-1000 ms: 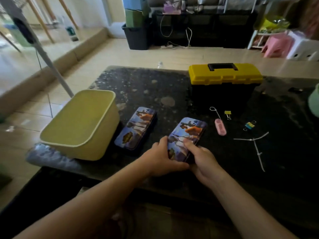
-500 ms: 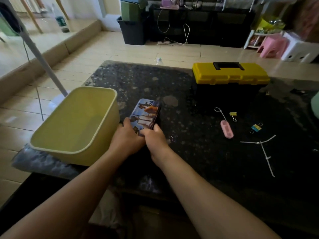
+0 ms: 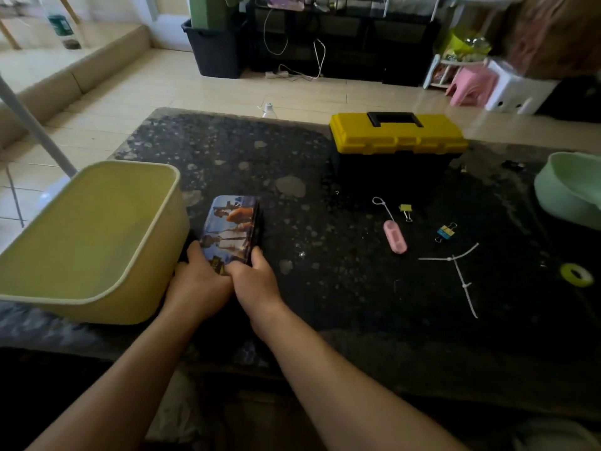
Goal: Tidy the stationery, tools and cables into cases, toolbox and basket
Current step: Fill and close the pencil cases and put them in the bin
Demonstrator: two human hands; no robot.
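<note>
Head view — pencil case (image 3: 231, 230) flat, long axis pointing away.

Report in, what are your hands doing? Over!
Left hand and right hand grip the printed pencil case. Case beside yellow basket. Toolbox shut.

home: tiled floor (image 3: 201, 83), pink stool (image 3: 470, 84)

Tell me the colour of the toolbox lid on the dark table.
The plastic toolbox lid is yellow, its handle black; the head view shows it best.
</note>
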